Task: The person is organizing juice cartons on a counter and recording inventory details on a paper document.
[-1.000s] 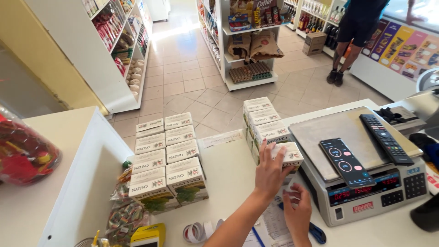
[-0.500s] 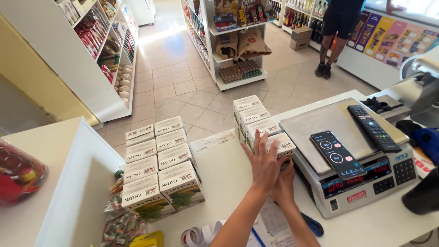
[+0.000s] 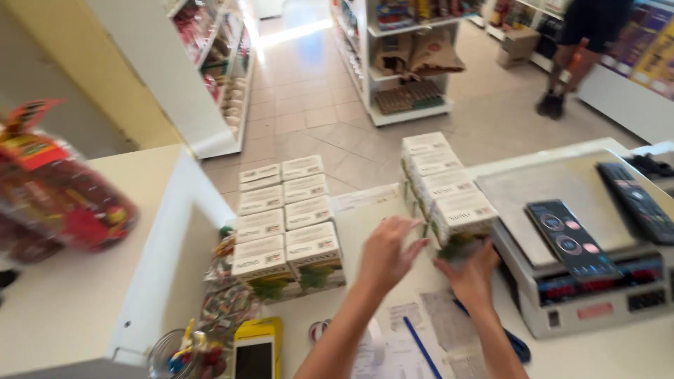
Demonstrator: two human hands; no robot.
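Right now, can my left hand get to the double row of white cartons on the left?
Probably yes: the left hand hovers over bare counter, and nothing stands between it and the double row of cartons.

The left hand (image 3: 385, 254) is pressing open-fingered against the near end of a row of white cartons (image 3: 442, 184) running along the counter (image 3: 365, 210) toward its far edge. The right hand (image 3: 472, 275) is cupping the nearest carton's front. A second block of cartons (image 3: 281, 214) is sitting left; a scale (image 3: 590, 281) is standing right.
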